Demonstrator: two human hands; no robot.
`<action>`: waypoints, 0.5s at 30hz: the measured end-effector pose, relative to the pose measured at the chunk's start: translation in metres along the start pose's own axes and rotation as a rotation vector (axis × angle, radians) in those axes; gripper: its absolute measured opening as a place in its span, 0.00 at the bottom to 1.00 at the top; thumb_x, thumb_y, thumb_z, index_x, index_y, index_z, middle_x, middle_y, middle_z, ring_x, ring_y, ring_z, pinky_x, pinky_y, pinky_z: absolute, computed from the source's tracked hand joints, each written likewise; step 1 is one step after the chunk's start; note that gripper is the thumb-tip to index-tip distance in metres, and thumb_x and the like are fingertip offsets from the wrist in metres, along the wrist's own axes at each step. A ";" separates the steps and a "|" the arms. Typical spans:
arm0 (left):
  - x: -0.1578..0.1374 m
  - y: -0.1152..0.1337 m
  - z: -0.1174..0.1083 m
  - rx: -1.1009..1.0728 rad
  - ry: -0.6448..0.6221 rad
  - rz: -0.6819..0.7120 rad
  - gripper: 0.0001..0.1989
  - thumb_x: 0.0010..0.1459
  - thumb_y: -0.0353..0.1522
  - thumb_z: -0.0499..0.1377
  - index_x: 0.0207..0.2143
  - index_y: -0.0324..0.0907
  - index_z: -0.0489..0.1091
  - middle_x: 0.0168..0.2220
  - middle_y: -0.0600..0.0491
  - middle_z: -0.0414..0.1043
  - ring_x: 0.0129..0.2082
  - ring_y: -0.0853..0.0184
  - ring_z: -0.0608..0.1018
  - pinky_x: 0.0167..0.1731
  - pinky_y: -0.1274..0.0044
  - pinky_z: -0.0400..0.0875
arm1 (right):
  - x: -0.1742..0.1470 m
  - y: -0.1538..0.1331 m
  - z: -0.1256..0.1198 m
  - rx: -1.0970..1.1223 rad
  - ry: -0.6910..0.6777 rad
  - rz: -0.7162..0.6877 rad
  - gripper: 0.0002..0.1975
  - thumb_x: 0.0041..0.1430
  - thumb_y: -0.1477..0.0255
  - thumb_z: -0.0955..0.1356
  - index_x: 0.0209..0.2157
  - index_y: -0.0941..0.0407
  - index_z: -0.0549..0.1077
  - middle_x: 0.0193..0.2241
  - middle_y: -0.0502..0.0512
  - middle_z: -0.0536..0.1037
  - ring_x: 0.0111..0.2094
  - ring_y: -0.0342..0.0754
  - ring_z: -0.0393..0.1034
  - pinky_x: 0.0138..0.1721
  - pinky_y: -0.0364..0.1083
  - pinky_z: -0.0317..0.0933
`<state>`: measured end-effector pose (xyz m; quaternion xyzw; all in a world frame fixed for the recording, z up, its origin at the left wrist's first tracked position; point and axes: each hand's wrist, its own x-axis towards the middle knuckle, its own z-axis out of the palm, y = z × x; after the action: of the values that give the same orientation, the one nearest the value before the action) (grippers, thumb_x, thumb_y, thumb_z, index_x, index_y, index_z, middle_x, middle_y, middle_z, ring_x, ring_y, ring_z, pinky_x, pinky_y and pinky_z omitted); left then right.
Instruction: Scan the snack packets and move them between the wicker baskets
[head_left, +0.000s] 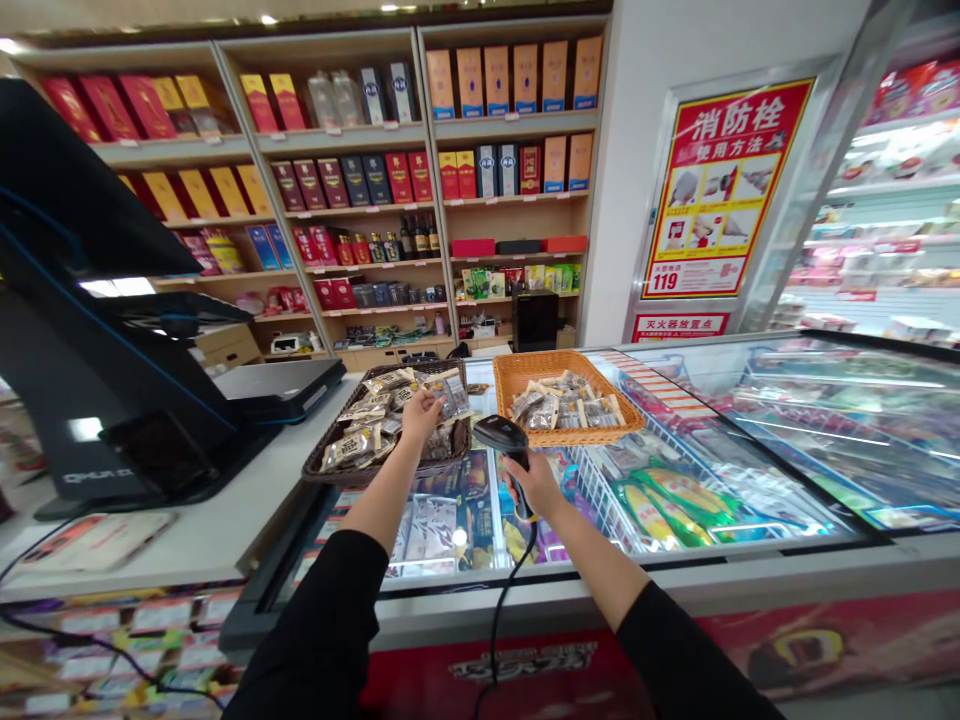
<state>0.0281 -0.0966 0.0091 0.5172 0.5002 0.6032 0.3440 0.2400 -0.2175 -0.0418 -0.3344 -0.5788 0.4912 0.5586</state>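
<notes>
My left hand (421, 415) holds up a small snack packet (452, 394) over a dark wicker basket (322, 466) filled with several similar packets. My right hand (534, 486) grips a black handheld barcode scanner (501, 435) by its handle, its head pointing towards the packet a short way to the right of it. The scanner's black cable (501, 600) hangs down towards me. An orange wicker basket (517, 372) with more packets stands just right of the scanner.
Both baskets rest on the glass lid of a chest freezer (750, 480) full of frozen goods. A black till terminal (90, 330) stands on the white counter (217, 525) at left. Shelves of boxed goods (420, 180) line the back wall; a red poster (712, 190) hangs at right.
</notes>
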 end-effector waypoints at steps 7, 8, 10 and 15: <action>-0.009 0.018 0.004 0.327 0.048 0.248 0.11 0.48 0.40 0.61 0.28 0.42 0.66 0.22 0.56 0.70 0.25 0.68 0.73 0.29 0.77 0.67 | -0.001 0.000 -0.005 0.224 0.232 -0.065 0.19 0.51 0.54 0.68 0.33 0.56 0.67 0.15 0.44 0.67 0.11 0.40 0.59 0.12 0.41 0.54; -0.012 0.024 0.011 0.404 0.055 0.308 0.10 0.50 0.40 0.60 0.28 0.42 0.67 0.22 0.55 0.70 0.25 0.67 0.74 0.30 0.77 0.67 | 0.001 0.000 -0.007 0.272 0.292 -0.090 0.20 0.51 0.54 0.68 0.33 0.56 0.66 0.15 0.44 0.67 0.11 0.40 0.59 0.12 0.41 0.54; -0.019 0.034 0.032 0.552 0.044 0.403 0.10 0.54 0.40 0.58 0.30 0.42 0.69 0.23 0.55 0.71 0.26 0.67 0.75 0.32 0.76 0.67 | 0.005 0.001 -0.011 0.365 0.427 -0.141 0.19 0.51 0.54 0.69 0.33 0.55 0.65 0.16 0.43 0.67 0.11 0.40 0.59 0.13 0.41 0.54; -0.038 0.040 0.110 0.937 -0.183 0.454 0.09 0.59 0.35 0.54 0.37 0.42 0.71 0.34 0.47 0.76 0.36 0.62 0.78 0.37 0.75 0.68 | 0.015 -0.002 -0.023 0.520 0.708 -0.163 0.19 0.49 0.54 0.69 0.32 0.54 0.62 0.15 0.42 0.66 0.11 0.41 0.58 0.12 0.41 0.53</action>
<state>0.1476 -0.1153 0.0334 0.7615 0.5593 0.3268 -0.0210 0.2605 -0.2000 -0.0378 -0.2837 -0.2336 0.4302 0.8246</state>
